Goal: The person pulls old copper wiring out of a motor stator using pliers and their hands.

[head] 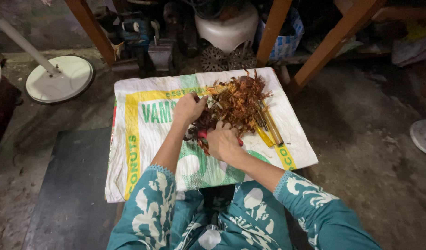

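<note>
A tangled heap of reddish-brown copper wire lies on a white woven sack spread on the floor. My left hand is closed on strands at the heap's left edge. My right hand grips a red-handled cutting tool just below the heap; its jaws are hidden by the wire and my fingers. Several yellowish tubes lie at the heap's right side. My teal patterned sleeves fill the lower part of the view.
A white round fan base with pole stands at the left. Wooden legs slant behind the sack, with a white tub and clutter among them. A dark mat lies left; another white disc at right.
</note>
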